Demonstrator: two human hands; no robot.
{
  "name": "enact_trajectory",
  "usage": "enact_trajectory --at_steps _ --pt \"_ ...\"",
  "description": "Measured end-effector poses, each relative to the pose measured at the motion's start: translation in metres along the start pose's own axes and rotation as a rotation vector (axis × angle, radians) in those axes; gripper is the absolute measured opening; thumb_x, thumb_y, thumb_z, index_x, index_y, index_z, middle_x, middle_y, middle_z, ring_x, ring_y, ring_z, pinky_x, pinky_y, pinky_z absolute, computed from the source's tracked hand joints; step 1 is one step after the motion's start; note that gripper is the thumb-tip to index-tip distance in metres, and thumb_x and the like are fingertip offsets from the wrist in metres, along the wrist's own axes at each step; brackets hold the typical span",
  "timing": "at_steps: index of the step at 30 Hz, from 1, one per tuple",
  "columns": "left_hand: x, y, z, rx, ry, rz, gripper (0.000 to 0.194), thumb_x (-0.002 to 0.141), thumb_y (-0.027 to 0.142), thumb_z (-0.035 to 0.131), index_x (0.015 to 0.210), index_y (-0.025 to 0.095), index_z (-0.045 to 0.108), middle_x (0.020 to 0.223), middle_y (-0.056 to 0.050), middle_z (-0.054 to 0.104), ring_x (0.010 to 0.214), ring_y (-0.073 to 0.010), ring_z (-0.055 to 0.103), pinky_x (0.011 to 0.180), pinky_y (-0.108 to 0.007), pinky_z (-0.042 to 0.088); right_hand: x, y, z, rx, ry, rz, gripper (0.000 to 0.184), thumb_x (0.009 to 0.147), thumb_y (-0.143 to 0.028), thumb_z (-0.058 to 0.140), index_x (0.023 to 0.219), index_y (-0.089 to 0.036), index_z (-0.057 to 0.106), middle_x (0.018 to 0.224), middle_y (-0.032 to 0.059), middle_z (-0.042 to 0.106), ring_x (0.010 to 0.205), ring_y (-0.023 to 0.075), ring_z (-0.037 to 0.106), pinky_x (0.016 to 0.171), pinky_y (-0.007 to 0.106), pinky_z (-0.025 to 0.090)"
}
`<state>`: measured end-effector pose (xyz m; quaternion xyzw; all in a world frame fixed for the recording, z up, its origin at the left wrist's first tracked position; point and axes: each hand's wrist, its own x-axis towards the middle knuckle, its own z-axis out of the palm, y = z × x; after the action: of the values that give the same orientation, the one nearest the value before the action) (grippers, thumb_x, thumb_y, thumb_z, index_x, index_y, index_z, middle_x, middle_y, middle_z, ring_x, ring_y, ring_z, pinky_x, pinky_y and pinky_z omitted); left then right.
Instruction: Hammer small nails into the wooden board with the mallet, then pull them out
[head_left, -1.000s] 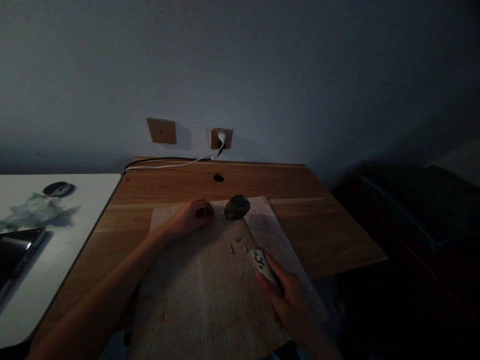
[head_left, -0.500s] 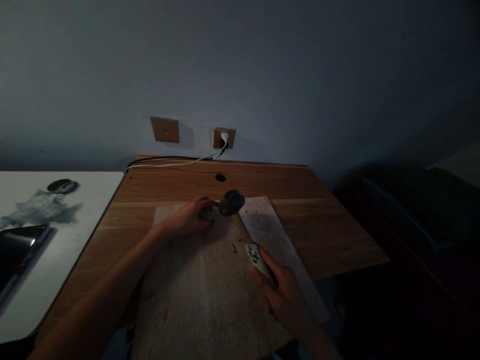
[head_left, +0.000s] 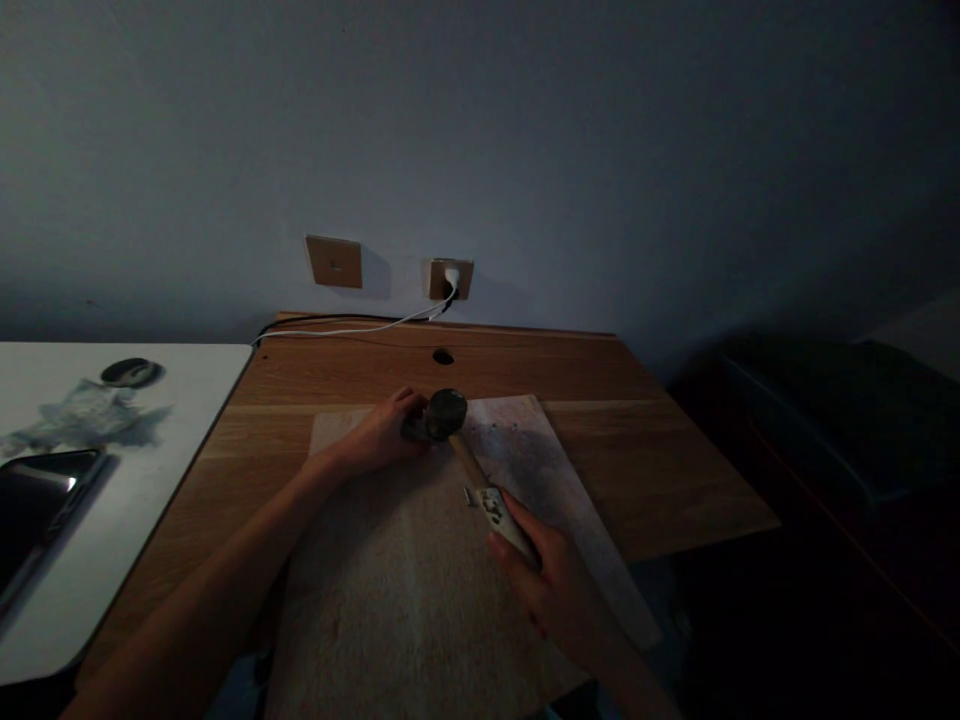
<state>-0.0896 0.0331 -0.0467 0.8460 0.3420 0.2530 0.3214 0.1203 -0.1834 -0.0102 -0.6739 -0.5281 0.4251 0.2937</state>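
My right hand (head_left: 551, 575) is closed round the pale, dark-spotted grip of a hammer (head_left: 472, 462). Its rounded dark head is up beside the fingertips of my left hand (head_left: 394, 430). Those fingers are pinched together low over the far part of a worn wooden board (head_left: 405, 560). What they hold, if anything, is hidden behind the hammer head and too dark to name. A small metal screw or nail (head_left: 469, 497) lies on the board, just left of the hammer's grip.
The board rests on a wooden desk (head_left: 637, 450) with a cable hole (head_left: 443, 356). Cables (head_left: 337, 328) run along the wall to a socket (head_left: 451, 280). At left, a white table (head_left: 157, 520) carries a crumpled plastic bag (head_left: 90, 415), a dark round object (head_left: 131, 372) and a black device (head_left: 45, 500).
The hammer has shifted left, its head now closer to my left fingertips and partly covering them. My right hand has moved slightly left with it. My left hand stays nearly in place.
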Motion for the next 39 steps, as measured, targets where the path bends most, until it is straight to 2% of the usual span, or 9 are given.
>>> enact_trajectory --at_steps 3,7,11,18,22,26,31,35,39 --pt "0.0 -0.001 0.001 0.003 -0.006 -0.013 0.031 0.077 0.038 0.075 0.1 0.019 0.067 0.096 -0.004 0.062 0.082 -0.0189 0.062 0.073 -0.031 0.049 -0.004 -0.001 -0.004 0.027 0.012 0.033 0.064 0.099 -0.047 0.052 0.154 -0.014 0.051 0.054 -0.0062 0.051 0.038 0.0097 0.043 0.033 0.018 0.037" --pt "-0.001 0.001 0.001 -0.013 -0.03 0.001 0.016 0.085 0.033 0.065 0.089 0.019 0.07 0.088 -0.003 0.063 0.075 -0.0166 0.06 0.07 -0.029 0.048 -0.012 0.0 -0.008 0.095 0.135 0.07 0.07 0.097 -0.052 0.052 0.153 -0.011 0.051 0.044 -0.0109 0.039 0.034 0.0093 0.036 0.032 0.018 0.034" --pt "-0.001 0.005 -0.001 0.013 -0.037 0.003 0.01 0.085 0.028 0.065 0.087 0.02 0.071 0.085 -0.002 0.066 0.077 -0.0168 0.063 0.073 -0.029 0.05 -0.018 0.008 -0.016 0.107 0.202 0.13 0.075 0.095 -0.054 0.054 0.155 -0.01 0.047 0.041 -0.0118 0.041 0.032 0.0101 0.038 0.032 0.018 0.035" --pt "-0.002 0.006 -0.002 0.077 -0.045 0.024 0.011 0.087 0.023 0.063 0.093 0.019 0.072 0.089 -0.004 0.066 0.08 -0.0172 0.064 0.075 -0.029 0.052 -0.026 0.025 -0.024 0.148 0.212 0.183 0.079 0.094 -0.055 0.056 0.157 -0.008 0.044 0.041 -0.0131 0.038 0.031 0.0097 0.036 0.032 0.018 0.033" --pt "-0.009 0.033 0.004 0.294 -0.049 0.255 0.023 0.086 0.021 0.066 0.108 0.019 0.071 0.102 -0.008 0.064 0.095 -0.0217 0.063 0.083 -0.033 0.053 -0.029 0.027 -0.022 0.198 0.241 0.199 0.08 0.093 -0.057 0.056 0.157 -0.01 0.044 0.042 -0.013 0.037 0.031 0.0093 0.034 0.031 0.017 0.03" --pt "-0.024 0.071 0.021 0.487 -0.222 0.54 0.013 0.089 0.017 0.066 0.102 0.02 0.069 0.1 -0.007 0.067 0.094 -0.0225 0.064 0.086 -0.036 0.051 -0.028 0.026 -0.021 0.207 0.272 0.227 0.08 0.091 -0.059 0.059 0.154 -0.011 0.049 0.043 -0.0128 0.037 0.032 0.0091 0.034 0.03 0.017 0.03" --pt "-0.041 0.093 0.04 0.681 -0.206 0.664 0.011 0.092 0.01 0.063 0.096 0.019 0.067 0.093 -0.006 0.07 0.086 -0.0227 0.064 0.078 -0.038 0.049 -0.026 0.025 -0.021 0.194 0.288 0.239 0.078 0.09 -0.059 0.06 0.151 -0.012 0.052 0.043 -0.0127 0.038 0.031 0.0093 0.036 0.03 0.017 0.031" --pt "-0.042 0.088 0.04 0.682 -0.176 0.645 0.017 0.096 0.009 0.056 0.09 0.019 0.067 0.089 -0.007 0.069 0.083 -0.0224 0.064 0.078 -0.038 0.051 -0.027 0.027 -0.021 0.2 0.275 0.249 0.078 0.091 -0.056 0.059 0.154 -0.012 0.048 0.045 -0.012 0.041 0.032 0.0096 0.038 0.031 0.017 0.033" --pt "-0.034 0.06 0.018 0.428 -0.143 0.506 0.019 0.099 0.013 0.053 0.097 0.02 0.071 0.093 -0.006 0.07 0.086 -0.0188 0.067 0.08 -0.033 0.053 -0.027 0.032 -0.021 0.199 0.265 0.228 0.078 0.091 -0.058 0.059 0.154 -0.012 0.05 0.045 -0.0113 0.042 0.034 0.0106 0.04 0.031 0.019 0.035"
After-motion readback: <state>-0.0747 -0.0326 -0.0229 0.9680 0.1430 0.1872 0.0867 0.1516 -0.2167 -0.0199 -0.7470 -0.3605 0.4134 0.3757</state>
